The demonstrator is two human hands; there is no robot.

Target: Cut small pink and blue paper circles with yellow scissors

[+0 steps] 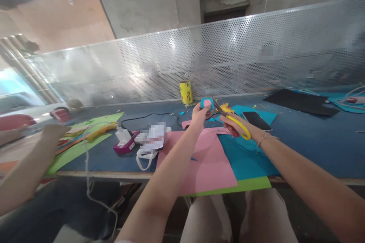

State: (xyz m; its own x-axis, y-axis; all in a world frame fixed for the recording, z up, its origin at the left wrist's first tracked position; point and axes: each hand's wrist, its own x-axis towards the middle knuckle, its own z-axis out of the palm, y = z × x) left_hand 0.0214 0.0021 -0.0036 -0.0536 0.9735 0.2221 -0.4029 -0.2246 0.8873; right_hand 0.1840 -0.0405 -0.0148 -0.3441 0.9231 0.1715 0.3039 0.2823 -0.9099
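A: Where is the paper disc (205,102)?

B: Up above the surface (308,144), pinched in the grip of the left hand (199,114). It has a blue rim and a pink centre, partly hidden by the fingers.

A: And the right hand (228,120)?

B: Its grip is closed around the scissors (238,122), which have yellow and red handles. The blades reach toward the disc, but I can't tell whether they touch it; the tips blur there.

A: What lies below?

B: A pink sheet (212,155), partly covered by the left forearm, overlapping a blue sheet (245,159). Only a strip of the green sheet (253,184) shows beneath those 2.

A: Anything beside the right hand?

B: A dark smartphone (258,120), just beyond the wrist.

A: And at far left?

B: Another person's arm (34,167), cut off by the frame, its hand too smeared to read.
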